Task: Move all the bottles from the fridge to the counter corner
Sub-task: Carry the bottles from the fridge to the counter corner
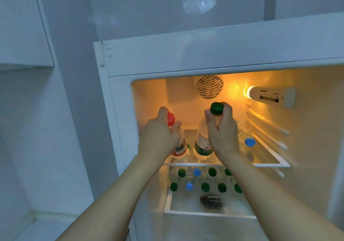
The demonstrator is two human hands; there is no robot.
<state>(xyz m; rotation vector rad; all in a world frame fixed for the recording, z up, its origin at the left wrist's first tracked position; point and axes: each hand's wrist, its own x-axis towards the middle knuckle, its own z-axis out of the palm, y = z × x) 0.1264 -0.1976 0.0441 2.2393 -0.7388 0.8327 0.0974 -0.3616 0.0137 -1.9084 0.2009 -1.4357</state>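
We are early in the job — our left hand (161, 134) grips a red-capped bottle (177, 144) and our right hand (222, 131) a green-capped bottle (202, 140) on the fridge's top shelf (270, 161), fingers wrapped round the necks — while a blue-capped bottle (246, 137) and many more below wait.

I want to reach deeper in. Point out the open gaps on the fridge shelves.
Top shelf: bare between the green-capped bottle and the lying blue-capped bottle. Lower shelf: bare front strip; behind it, capped bottles crowd together.
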